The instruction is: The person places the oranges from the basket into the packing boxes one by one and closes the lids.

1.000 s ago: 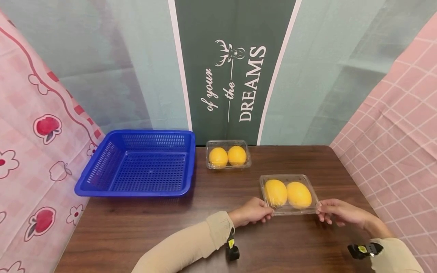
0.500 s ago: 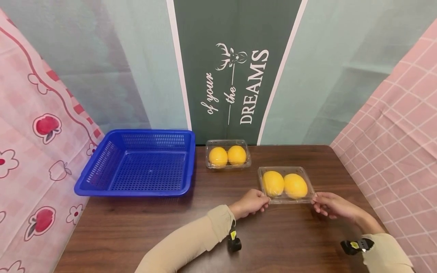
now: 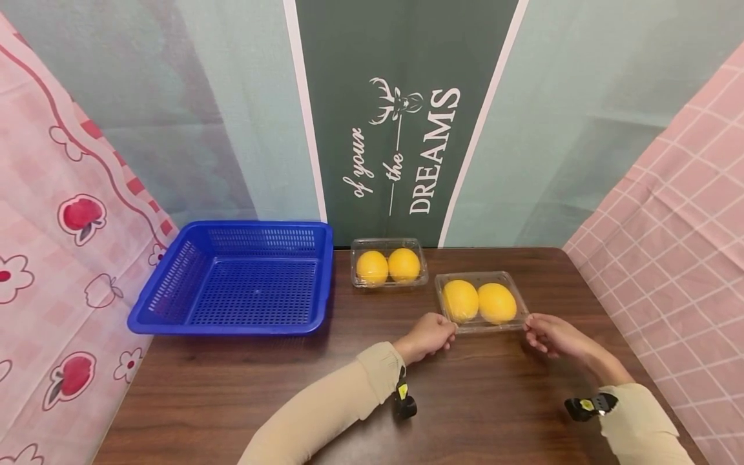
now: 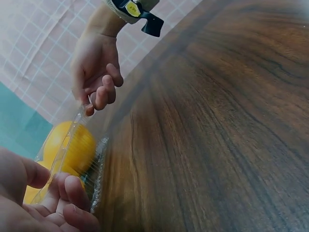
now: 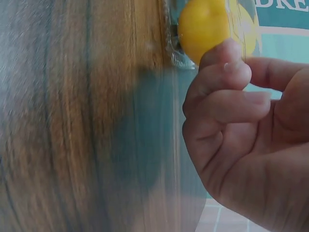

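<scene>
A clear plastic clamshell box (image 3: 488, 328) holds two round orange-yellow fruits (image 3: 496, 303) side by side, right of the table's middle. My left hand (image 3: 429, 336) pinches its near left corner between thumb and fingers. At the near right corner, my right hand (image 3: 555, 334) pinches the rim the same way. In the left wrist view, the thumb and fingers (image 4: 72, 191) grip the box's edge lip, with one fruit (image 4: 72, 145) visible through the plastic. The right wrist view shows the other hand's curled fingers (image 5: 222, 87) at the rim beside a fruit (image 5: 205, 29).
A second clear box (image 3: 389, 243) with two similar fruits stands at the table's back edge. Left of it sits a blue perforated plastic basket (image 3: 322, 303). Printed cloths hang behind and at both sides of the brown wooden table (image 3: 244, 381).
Both hands have moved away from me and slightly left, carrying the held box closer to the box at the back. The basket and the back box stay where they were.
</scene>
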The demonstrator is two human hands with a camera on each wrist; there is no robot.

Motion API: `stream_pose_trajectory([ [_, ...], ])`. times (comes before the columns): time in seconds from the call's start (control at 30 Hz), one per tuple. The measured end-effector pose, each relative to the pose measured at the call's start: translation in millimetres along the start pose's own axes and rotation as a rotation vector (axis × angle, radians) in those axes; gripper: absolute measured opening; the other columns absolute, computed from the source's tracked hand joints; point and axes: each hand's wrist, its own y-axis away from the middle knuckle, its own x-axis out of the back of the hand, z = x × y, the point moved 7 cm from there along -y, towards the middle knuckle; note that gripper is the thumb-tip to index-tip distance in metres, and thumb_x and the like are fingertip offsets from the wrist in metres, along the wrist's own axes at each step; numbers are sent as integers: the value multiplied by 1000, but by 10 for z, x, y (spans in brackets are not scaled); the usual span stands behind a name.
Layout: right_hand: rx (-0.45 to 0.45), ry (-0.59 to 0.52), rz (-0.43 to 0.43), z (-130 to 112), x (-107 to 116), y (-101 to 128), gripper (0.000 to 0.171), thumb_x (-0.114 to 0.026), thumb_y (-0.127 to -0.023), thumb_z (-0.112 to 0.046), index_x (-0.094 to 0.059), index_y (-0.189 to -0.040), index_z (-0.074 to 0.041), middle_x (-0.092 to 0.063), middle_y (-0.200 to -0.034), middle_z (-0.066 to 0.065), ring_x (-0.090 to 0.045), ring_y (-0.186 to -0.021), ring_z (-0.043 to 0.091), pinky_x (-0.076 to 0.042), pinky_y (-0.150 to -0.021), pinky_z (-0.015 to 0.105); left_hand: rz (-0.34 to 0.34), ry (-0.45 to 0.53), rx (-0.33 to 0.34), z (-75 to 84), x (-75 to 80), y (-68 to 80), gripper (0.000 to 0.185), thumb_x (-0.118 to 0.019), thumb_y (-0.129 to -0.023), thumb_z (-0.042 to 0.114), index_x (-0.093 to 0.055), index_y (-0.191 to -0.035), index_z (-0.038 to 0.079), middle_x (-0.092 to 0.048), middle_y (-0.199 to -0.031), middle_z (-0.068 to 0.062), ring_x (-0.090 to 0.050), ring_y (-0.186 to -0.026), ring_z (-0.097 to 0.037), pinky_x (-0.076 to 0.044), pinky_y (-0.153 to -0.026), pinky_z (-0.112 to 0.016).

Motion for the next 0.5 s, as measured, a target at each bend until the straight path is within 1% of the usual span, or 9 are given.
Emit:
stream_pose_trajectory([
  [0.13,-3,5,35,-10,7,-53,36,-29,-113,-21,-41,-103,12,-54,-76,-2,-48,-59,8,-38,-45,22,24,19,-9,5,6,-41,32,-55,-102,12,-60,-74,0,-49,-59,1,-35,-44,-5,-28,-40,-19],
  [0.23,3,-2,57,-18,-2,-87,35,-28,-113,-20,-42,-102,10,-53,-74,-2,-47,-58,8,-39,-46,22,41,29,-7,0,19,-73,31,-55,-103,13,-60,-75,0,-49,-59,1,-37,-46,-6,-29,-41,-18],
  [0.33,-13,-21,94,-17,-9,-124,33,-28,-113,-20,-44,-100,6,-53,-72,-1,-46,-57,8,-38,-46,22,53,42,2,-6,29,-106,32,-54,-103,13,-59,-74,2,-49,-60,1,-39,-48,-7,-29,-42,-19],
  [0.43,-53,-38,151,-1,-7,-169,32,-30,-112,-21,-46,-97,2,-53,-70,-1,-46,-56,8,-37,-46,22,76,40,-7,-4,41,-137,35,-52,-105,14,-57,-72,6,-48,-60,2,-39,-49,-7,-29,-42,-19],
  [0.5,-72,-51,179,5,-17,-203,31,-31,-111,-22,-46,-96,1,-53,-70,-2,-46,-56,8,-37,-46,22,92,42,-7,-18,45,-160,36,-51,-106,14,-55,-71,7,-48,-60,2,-39,-50,-7,-29,-42,-19],
])
